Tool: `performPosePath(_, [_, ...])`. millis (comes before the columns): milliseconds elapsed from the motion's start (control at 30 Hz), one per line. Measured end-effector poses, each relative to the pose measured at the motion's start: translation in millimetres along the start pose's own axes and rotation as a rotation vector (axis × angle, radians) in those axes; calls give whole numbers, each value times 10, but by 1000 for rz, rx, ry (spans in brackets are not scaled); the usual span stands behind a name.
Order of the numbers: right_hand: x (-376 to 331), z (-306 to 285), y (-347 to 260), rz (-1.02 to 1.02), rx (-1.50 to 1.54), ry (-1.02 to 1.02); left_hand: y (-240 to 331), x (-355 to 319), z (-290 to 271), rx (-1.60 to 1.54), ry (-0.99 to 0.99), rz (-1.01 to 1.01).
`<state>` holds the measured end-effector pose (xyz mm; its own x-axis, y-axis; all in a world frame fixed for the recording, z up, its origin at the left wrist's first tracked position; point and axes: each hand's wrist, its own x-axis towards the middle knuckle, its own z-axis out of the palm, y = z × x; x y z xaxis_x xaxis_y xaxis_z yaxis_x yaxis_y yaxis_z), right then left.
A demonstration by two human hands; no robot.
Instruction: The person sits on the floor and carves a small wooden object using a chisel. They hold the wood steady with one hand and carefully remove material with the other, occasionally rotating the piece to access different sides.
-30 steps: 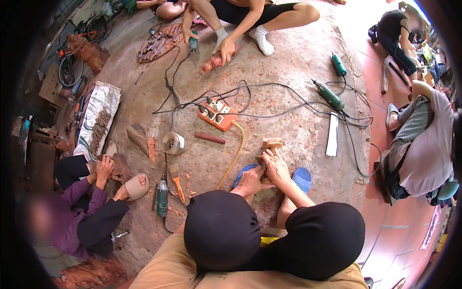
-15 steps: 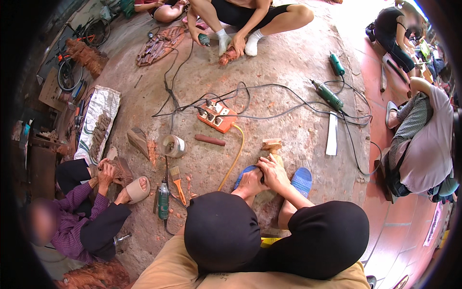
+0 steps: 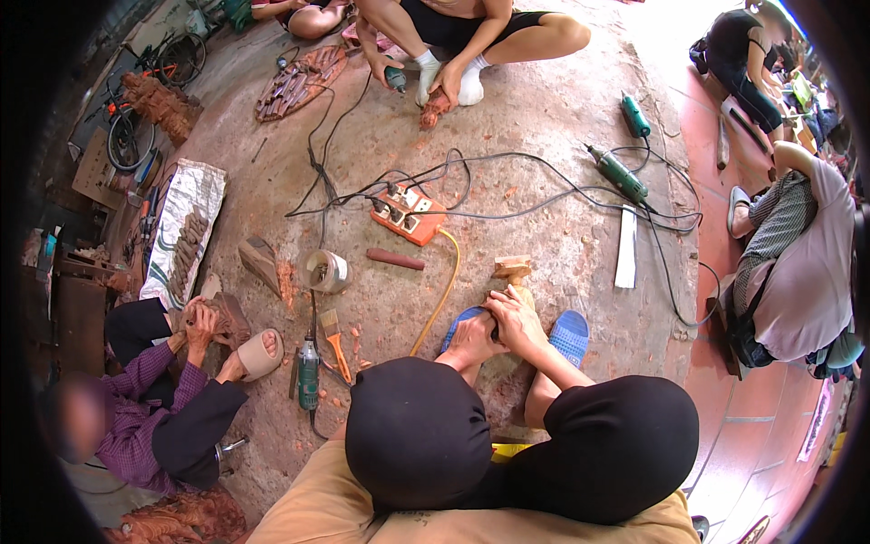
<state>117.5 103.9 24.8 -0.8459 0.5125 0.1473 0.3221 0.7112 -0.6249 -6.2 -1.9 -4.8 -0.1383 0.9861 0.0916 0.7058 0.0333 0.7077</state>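
My left hand [image 3: 473,337] and my right hand [image 3: 515,319] are close together on the ground just past my black-clad knees [image 3: 616,435]. Both are closed on a pale wooden piece [image 3: 523,296] held between my feet in blue sandals [image 3: 569,337]. A small stepped block of light wood [image 3: 513,268] lies right beyond my fingers. How much of the held piece sits under my hands is hidden.
An orange power strip [image 3: 410,215] with a yellow cable [image 3: 446,281] and tangled black cords lies ahead. Two green power tools [image 3: 621,174] rest at the right. A tape roll [image 3: 326,270], brush [image 3: 335,349] and green tool [image 3: 309,374] lie left. Other people sit left, top and right.
My hands stay closed on the wooden piece in the same spot. The person at the top has shifted their hands and carving slightly.
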Motion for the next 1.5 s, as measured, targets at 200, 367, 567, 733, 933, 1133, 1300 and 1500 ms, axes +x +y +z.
performPosePath(200, [-12, 1, 6, 2, 2, 7, 22, 4, -11, 2, -8, -6])
performPosePath(367, [-14, 14, 25, -7, -8, 10, 28, 11, -14, 7, -12, -15])
performPosePath(567, [3, -15, -9, -3, -9, 2, 10, 4, -13, 17, -9, -3])
performPosePath(733, [-9, -34, -22, 2, -2, 21, 32, 8, -7, 21, 3, -14])
performPosePath(933, [-20, -27, 5, -5, 16, 31, 42, 8, 6, 29, -4, -29])
performPosePath(1133, [-20, -9, 7, -6, 29, 41, 0, -3, 34, 26, 20, -7])
performPosePath(1300, [1, -44, -18, 13, 31, 11, -37, 1, 45, 25, 18, 23])
performPosePath(1500, [-2, -32, 3, 15, 31, 7, -43, 0, 45, 31, -2, 11])
